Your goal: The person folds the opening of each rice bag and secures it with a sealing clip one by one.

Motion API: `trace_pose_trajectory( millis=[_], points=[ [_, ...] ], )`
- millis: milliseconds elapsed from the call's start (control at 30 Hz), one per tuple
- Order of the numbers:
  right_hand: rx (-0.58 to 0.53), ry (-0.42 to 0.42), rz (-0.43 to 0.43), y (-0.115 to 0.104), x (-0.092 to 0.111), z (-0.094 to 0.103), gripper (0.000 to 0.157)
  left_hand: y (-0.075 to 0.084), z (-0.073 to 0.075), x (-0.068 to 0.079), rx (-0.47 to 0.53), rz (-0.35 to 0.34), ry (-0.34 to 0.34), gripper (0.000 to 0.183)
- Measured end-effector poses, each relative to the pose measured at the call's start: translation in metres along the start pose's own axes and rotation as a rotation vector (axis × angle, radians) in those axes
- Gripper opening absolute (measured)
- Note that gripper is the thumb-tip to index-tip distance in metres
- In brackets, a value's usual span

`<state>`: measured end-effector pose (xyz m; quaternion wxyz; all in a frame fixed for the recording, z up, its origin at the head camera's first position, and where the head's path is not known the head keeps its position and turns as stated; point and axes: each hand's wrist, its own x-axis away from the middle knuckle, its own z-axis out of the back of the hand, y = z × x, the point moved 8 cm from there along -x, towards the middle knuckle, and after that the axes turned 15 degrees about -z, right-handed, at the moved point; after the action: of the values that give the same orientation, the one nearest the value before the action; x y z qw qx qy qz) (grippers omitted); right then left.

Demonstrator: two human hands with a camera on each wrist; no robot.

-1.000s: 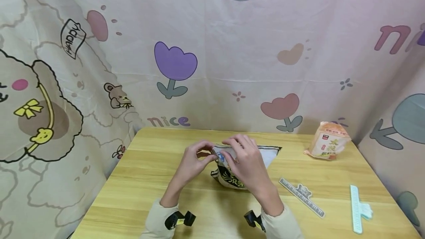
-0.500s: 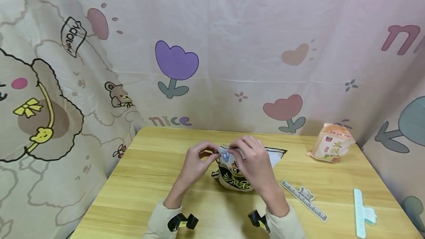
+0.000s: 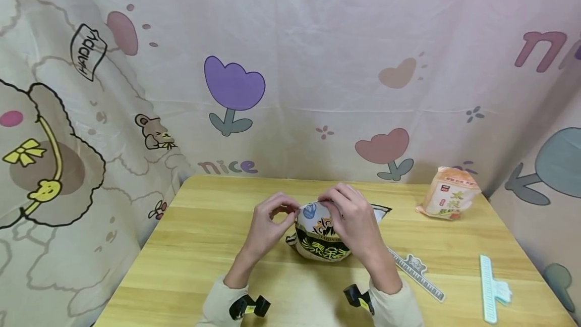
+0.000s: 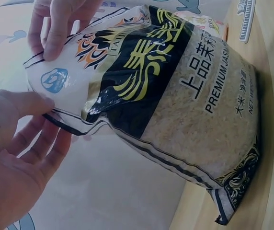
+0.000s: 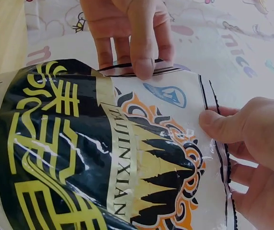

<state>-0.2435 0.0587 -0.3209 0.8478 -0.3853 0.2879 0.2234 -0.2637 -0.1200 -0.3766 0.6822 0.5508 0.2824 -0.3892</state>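
Plainly, we saw printed cloth (image 3: 290,74) hanging beyond the left hand (image 3: 268,222) and the right hand (image 3: 353,222), with the wooden desk (image 3: 195,251) spreading beneath both. The rice bag (image 3: 320,246) stood on it between and below the two hands, its long axis rising towards them, its top edge running crosswise from the left hand to past the right. We judged that this crosswise line mattered most, since any work on the bag's top seemed to hinge on keeping the edge drawn level between the hands.

Neither hand was nearer to the bag: both touched it. The left pinched the edge at the top's left corner, thumb in front and fingers behind; the right pinched the top edge farther along. Whether the bag was sealed, we could not tell.

Beyond and to the right of the right hand we had a smaller orange-topped bag (image 3: 450,193). A teal clip (image 3: 487,286) lay well to its right, towards us, and a grey clip (image 3: 416,272) slanted just beside the right wrist, partly hidden by it.
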Motion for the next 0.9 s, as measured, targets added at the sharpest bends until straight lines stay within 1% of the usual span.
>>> trace_pose_trajectory(
  millis=[167, 333, 433, 500, 567, 800, 900],
  points=[
    [-0.030, -0.035, -0.017, 0.001, 0.000, 0.000, 0.019, -0.006, -0.001, 0.003, 0.084, 0.059, -0.050, 0.026],
    [-0.046, -0.058, -0.021, 0.001, 0.001, -0.001, 0.020, -0.014, -0.002, 0.006, 0.211, 0.104, -0.108, 0.019],
    [-0.062, -0.073, -0.027, 0.002, 0.001, -0.001, 0.020, -0.017, -0.001, 0.007, 0.292, 0.144, -0.117, 0.012],
    [-0.071, -0.084, -0.029, 0.002, 0.000, -0.001, 0.021, -0.018, -0.001, 0.008, 0.319, 0.162, -0.114, 0.009],
    [-0.081, -0.092, -0.028, 0.002, 0.000, -0.001, 0.021, -0.021, 0.000, 0.009, 0.332, 0.185, -0.105, 0.007],
    [-0.086, -0.096, -0.021, 0.002, 0.000, -0.001, 0.021, -0.024, 0.001, 0.010, 0.317, 0.192, -0.095, 0.006],
    [-0.081, -0.096, -0.018, 0.002, 0.000, -0.001, 0.021, -0.025, 0.001, 0.010, 0.296, 0.216, -0.087, 0.006]
  ],
)
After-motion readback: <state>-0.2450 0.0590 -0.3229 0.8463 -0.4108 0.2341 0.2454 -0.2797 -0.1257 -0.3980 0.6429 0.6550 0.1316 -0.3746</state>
